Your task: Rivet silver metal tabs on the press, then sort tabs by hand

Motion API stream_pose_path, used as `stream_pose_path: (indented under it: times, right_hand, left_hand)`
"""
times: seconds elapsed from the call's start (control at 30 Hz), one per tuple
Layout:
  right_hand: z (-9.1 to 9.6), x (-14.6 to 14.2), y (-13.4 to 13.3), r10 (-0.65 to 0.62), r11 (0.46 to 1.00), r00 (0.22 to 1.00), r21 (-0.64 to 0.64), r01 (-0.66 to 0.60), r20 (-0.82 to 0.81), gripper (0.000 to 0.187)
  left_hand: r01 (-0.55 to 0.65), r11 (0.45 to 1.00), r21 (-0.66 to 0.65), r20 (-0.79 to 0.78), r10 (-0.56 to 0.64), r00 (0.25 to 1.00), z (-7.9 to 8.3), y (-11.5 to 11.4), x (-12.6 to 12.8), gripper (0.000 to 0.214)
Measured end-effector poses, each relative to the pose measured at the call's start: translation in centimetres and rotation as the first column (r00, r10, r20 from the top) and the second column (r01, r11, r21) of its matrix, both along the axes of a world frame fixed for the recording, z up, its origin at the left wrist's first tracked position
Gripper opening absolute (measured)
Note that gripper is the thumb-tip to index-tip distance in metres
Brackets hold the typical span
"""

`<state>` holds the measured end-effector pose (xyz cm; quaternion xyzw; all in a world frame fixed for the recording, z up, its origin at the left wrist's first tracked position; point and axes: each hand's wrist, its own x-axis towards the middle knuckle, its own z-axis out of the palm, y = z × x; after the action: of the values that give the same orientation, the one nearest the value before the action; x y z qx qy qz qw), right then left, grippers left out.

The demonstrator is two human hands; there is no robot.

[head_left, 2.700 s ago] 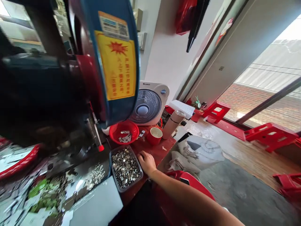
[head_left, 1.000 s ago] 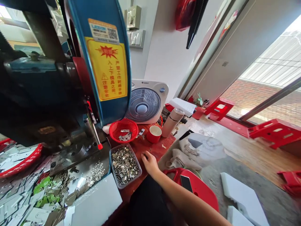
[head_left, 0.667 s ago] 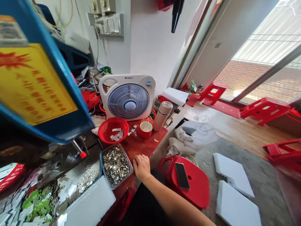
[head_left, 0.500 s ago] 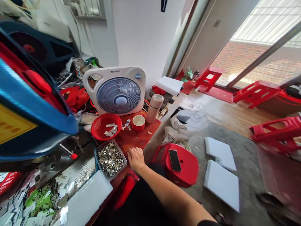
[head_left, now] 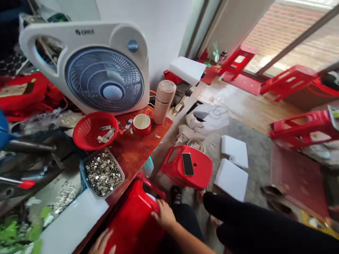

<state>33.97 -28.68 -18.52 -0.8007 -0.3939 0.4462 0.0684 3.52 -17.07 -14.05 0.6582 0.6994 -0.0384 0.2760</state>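
A red plastic stool [head_left: 132, 215] stands at the bottom middle, against the table's front edge and partly cut off by the frame. My right hand [head_left: 165, 216] is closed over its right-hand rim, near the handle opening. At the bottom edge, my left hand [head_left: 102, 242] shows only its fingers, spread apart and touching the stool's left side; its palm is out of view. Just beyond the stool, on the table, is a clear plastic tub [head_left: 122, 178] full of small metal pieces [head_left: 103, 172].
The red table [head_left: 129, 155] bears a box fan [head_left: 106, 70], a red basket [head_left: 79, 132] with metal strips, a red cup [head_left: 143, 131] and a flask [head_left: 164, 102]. Another red stool [head_left: 203, 169] holds a phone [head_left: 188, 164]. White foam slabs [head_left: 231, 180] lie on the floor.
My right hand has left the table edge and now grips the stool. My left hand has come into view at the stool. The view has shifted, and the fan looks nearer.
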Motion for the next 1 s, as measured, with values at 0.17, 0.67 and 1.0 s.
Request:
stream_pose_path:
  times: [0.17, 0.67, 1.0]
  right_hand:
    - [-6.9, -0.8, -4.3, -0.034, 0.999, 0.995, 0.004, 0.035, -0.093, 0.062]
    - [-10.2, -1.8, -6.2, -0.027, 0.987, 0.999, 0.159, 0.032, -0.038, 0.066]
    - [-9.3, -1.9, -6.0, 0.041, 0.994, 0.999, 0.106, -0.04, -0.007, 0.071]
  left_hand:
    - [-0.315, 0.945, -0.085, -0.214, 0.291, 0.933, -7.9, -4.1, 1.7, 0.049]
    - [-0.295, 0.926, 0.235, -0.411, 0.37, 0.833, -11.7, -8.3, 1.9, 0.059]
    - [-0.342, 0.896, 0.284, -0.289, 0.42, 0.86, -11.9, -9.4, 1.5, 0.052]
